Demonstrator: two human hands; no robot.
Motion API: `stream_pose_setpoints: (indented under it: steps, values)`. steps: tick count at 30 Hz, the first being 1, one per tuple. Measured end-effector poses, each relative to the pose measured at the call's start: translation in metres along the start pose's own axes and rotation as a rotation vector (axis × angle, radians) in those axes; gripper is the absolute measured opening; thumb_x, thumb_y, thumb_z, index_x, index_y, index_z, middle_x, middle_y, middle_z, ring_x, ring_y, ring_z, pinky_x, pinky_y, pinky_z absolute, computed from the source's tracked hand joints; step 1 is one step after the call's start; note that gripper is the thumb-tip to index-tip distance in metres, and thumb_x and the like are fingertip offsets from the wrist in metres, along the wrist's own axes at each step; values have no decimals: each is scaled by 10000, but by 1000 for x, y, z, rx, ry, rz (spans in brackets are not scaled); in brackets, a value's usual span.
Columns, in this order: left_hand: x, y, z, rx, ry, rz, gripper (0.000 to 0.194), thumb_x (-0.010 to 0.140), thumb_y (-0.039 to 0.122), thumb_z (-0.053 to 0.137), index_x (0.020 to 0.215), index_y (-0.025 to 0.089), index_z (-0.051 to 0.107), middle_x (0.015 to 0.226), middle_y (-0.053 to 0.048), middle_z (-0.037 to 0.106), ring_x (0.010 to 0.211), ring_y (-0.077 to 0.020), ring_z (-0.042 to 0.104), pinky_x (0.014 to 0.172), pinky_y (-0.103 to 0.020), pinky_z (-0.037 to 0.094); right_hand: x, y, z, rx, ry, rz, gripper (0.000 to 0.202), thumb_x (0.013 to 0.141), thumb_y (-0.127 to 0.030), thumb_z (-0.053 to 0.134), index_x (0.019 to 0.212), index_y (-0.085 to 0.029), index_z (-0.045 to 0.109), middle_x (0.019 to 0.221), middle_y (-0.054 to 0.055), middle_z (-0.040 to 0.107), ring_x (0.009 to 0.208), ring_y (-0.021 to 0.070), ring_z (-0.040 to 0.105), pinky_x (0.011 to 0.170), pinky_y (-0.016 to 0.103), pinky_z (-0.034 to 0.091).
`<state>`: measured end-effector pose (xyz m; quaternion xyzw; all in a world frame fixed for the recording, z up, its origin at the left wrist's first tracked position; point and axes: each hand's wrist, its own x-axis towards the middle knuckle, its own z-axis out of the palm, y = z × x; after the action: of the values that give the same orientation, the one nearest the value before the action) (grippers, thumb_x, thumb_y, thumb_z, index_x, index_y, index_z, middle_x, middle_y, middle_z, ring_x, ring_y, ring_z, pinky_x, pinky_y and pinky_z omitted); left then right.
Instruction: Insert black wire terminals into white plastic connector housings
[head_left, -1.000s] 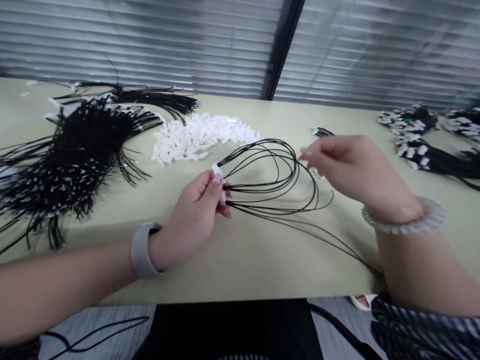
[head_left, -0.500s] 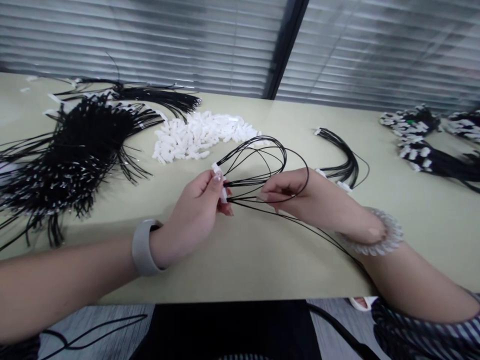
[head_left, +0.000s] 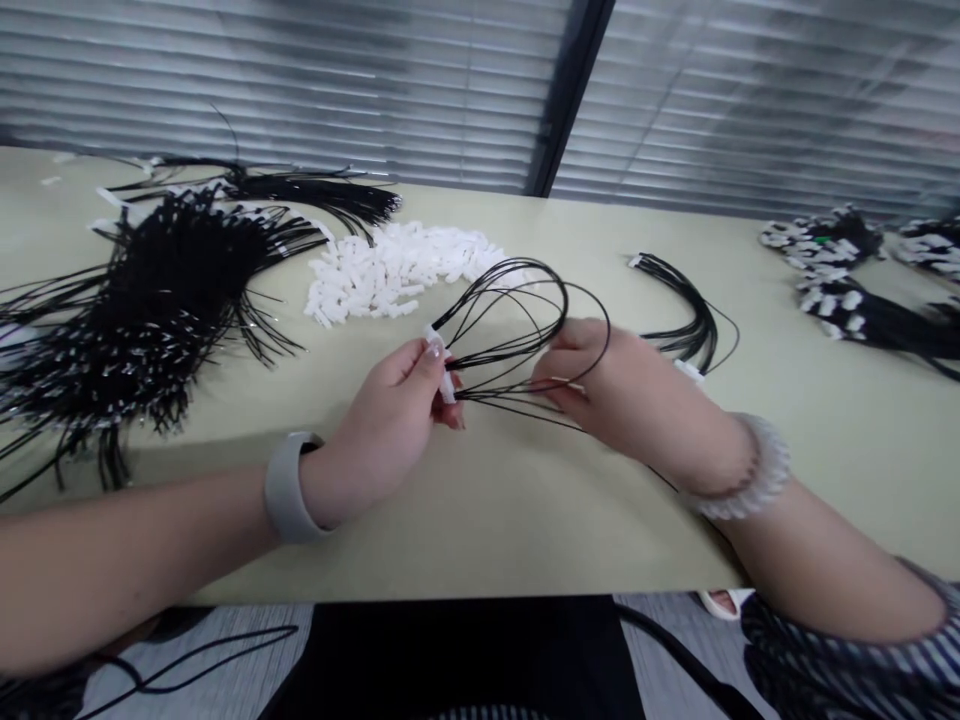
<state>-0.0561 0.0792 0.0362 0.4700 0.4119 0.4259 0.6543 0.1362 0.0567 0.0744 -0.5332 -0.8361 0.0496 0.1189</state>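
Observation:
My left hand (head_left: 390, 425) is closed, thumb and fingers pinching a white plastic connector (head_left: 448, 386). From the connector's right side, thin black wires (head_left: 491, 357) run out and arch back in a loop toward its upper end. The fingers of my right hand (head_left: 630, 400) are drawn together among these wires, to the right of the connector, and pinch a black wire. Its fingertips are slightly blurred, and part of the wires passes behind the hand. A few longer wires trail under the right hand toward the table's front edge.
White connector housings (head_left: 397, 265) lie piled behind my hands. A large heap of black wires (head_left: 187, 270) covers the left side. A curved wire harness (head_left: 694, 310) lies right of centre, with more bundled harnesses (head_left: 885, 310) at far right. Blinds (head_left: 300, 90) stand behind the table (head_left: 465, 530).
My right hand has shifted slightly up and right, away from the connector, and its wrist has turned. The wire loop has risen a little. My left hand keeps its hold on the connector.

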Motion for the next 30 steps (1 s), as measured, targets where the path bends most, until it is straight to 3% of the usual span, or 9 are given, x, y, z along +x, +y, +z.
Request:
stream_pose_setpoints:
  steps: [3,5,10,12,15,18,21,25,30]
  values:
    - [2,-1,-1,-33,22,0,216,834,353,472,736,160,470,651,25,451,532,-65,471,511,-189,445,-5,10,-4,-388,211,128,201,809,-239,446,783,-167,632,643,55,572,607,143,495,545,272,316]
    - [3,-1,-1,-66,30,-2,209,838,335,468,727,158,456,670,21,455,531,-59,467,506,-182,436,-6,20,-8,-347,362,244,204,814,-249,450,841,-165,634,641,61,591,585,147,505,560,293,349]
    - [4,-3,-1,-42,45,17,222,842,356,457,741,158,459,659,22,443,532,-58,469,509,-181,435,-3,28,-27,625,879,241,224,807,-185,488,1004,-199,594,1037,75,576,899,146,570,724,294,450]
    - [4,-4,-2,-20,48,27,220,841,367,454,762,162,466,658,24,444,531,-60,474,515,-187,445,-4,16,-37,923,951,216,209,810,-129,466,929,-226,607,1013,35,547,792,74,555,647,224,446]
    - [3,-6,-3,44,23,53,235,840,388,447,774,164,470,669,21,457,531,-60,484,521,-189,452,-10,-9,-44,1023,868,211,317,808,-137,492,1040,-345,552,858,-16,520,486,15,378,434,172,339]
    - [-1,-4,-1,192,-17,83,263,846,409,424,764,162,464,673,22,469,528,-56,490,519,-182,445,-13,-26,-33,893,484,74,310,762,-132,561,1024,-299,570,731,-17,526,581,57,479,470,179,384]
    - [-6,0,1,370,-67,107,263,860,397,399,756,163,459,666,31,480,530,-49,499,521,-164,429,-7,-26,-13,657,164,21,108,743,-152,587,841,-183,620,703,-12,560,620,51,488,544,175,410]
    - [-10,2,0,442,-108,115,257,866,392,385,773,165,462,676,34,479,533,-50,504,532,-168,432,1,-17,1,447,219,10,116,798,-226,526,764,-151,608,678,-34,570,602,19,468,554,146,379]
    - [-11,2,-2,424,-144,118,285,869,413,366,773,162,460,673,35,461,517,-48,497,532,-174,431,0,-18,1,333,257,-45,121,807,-182,505,763,-134,607,699,-35,565,632,5,468,598,129,370]
